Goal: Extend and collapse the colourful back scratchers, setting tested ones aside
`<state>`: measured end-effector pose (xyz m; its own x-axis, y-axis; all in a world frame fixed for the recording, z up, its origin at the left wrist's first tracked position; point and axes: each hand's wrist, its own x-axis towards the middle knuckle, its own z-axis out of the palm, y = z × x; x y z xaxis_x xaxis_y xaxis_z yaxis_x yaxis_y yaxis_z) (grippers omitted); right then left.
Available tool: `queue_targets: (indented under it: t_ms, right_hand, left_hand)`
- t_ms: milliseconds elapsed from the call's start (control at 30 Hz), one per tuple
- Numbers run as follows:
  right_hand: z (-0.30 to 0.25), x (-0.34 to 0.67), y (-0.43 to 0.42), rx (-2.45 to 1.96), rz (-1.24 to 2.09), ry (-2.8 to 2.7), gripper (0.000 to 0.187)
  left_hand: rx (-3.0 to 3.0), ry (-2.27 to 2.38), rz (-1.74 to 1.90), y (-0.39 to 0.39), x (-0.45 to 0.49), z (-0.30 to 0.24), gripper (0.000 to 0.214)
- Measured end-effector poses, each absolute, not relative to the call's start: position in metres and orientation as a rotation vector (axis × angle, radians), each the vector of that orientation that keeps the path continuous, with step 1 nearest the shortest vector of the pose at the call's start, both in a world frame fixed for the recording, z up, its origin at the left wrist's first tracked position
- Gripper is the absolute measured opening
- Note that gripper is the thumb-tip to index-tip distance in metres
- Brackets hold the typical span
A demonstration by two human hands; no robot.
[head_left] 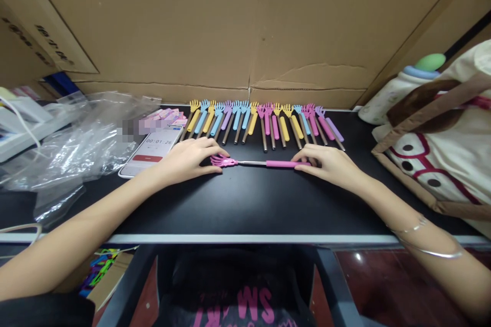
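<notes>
A pink back scratcher lies crosswise near the middle of the black table, its metal shaft partly drawn out. My left hand has its thumb and fingers closed round the clawed head at the left end. At the other end, my right hand pinches the pink grip between thumb and fingers. Behind both hands runs a row of back scratchers in yellow, blue, purple and pink, claws toward the cardboard wall, with coloured grips and metal rods side by side.
Left of the row lie a phone showing a timer, pink printed packets and clear plastic bags. A white power strip is farther left. At right stand a bottle and a cloth bag. Cardboard walls the back.
</notes>
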<state>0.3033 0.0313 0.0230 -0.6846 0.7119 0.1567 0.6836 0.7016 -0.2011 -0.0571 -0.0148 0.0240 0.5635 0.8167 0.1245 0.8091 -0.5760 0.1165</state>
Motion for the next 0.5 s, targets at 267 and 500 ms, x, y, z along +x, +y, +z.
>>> queue_targets:
  t_ms: [267, 500]
  right_hand:
    - [0.0263, 0.3064, 0.0306, -1.118, 0.219, -2.691, 0.027]
    - [0.0239, 0.3111, 0.0326, -1.122, 0.243, -2.698, 0.029]
  left_hand:
    - [2.720, 1.439, 0.248, -0.0160, -0.0579, 0.0247, 0.041]
    - [2.748, 1.439, 0.256, -0.0170, -0.0568, 0.0244, 0.040]
